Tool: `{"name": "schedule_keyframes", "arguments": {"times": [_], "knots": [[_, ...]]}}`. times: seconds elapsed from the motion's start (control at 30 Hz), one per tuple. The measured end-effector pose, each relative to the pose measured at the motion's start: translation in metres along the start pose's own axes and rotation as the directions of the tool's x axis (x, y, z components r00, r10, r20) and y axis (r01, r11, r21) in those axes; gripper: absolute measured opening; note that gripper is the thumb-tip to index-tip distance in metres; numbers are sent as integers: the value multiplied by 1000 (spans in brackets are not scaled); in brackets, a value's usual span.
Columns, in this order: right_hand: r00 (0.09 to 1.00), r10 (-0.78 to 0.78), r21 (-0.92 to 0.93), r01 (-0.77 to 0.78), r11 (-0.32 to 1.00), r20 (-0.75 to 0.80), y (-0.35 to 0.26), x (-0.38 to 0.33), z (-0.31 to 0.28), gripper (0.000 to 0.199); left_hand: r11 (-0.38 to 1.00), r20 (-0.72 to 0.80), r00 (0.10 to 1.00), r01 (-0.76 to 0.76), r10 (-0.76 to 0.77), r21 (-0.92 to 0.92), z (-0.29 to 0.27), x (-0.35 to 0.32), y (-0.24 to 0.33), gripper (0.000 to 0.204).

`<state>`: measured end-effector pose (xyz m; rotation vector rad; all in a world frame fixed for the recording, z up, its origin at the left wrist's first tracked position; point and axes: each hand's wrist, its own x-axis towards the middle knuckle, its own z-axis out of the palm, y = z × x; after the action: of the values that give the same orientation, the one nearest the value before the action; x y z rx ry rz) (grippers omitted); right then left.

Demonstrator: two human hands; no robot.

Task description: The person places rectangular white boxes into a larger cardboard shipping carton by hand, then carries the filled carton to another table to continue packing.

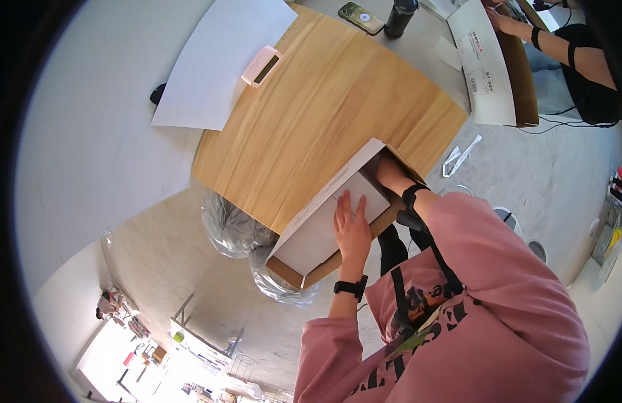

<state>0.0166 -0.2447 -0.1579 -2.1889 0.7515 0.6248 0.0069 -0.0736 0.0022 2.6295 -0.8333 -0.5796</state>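
A long open cardboard box (324,189), white outside and brown at its ends, lies aslant at the near edge of the wooden table. Inside it is a flat white surface (311,236); whether this is a smaller box or a panel, I cannot tell. My left hand (353,227) rests on that surface with its fingers stretched out. At the far right end, my right hand (389,172) reaches down into the box beside the white piece. Its fingers are hidden in there.
On the wooden table (324,101) are a white sheet (217,60) and a pink device (262,66). Beyond stand a phone (361,18) and a dark bottle (400,18). A co-worker's arm (553,46) reaches toward another box (489,74). Clear plastic bags (232,228) lie below the table's left edge.
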Motion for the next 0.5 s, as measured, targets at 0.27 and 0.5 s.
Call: {"name": "schedule_keyframes", "arguments": {"times": [0.27,0.5], "knots": [[982,-94,-308,142,941,165,-25,-34,-21,45,1000,-22,1000,2,-2,-9,1,-1,-3,55],[947,38,-460,120,880,320,0,-14,-7,42,1000,-40,999,-16,16,2,1,-2,-8,54]]}}
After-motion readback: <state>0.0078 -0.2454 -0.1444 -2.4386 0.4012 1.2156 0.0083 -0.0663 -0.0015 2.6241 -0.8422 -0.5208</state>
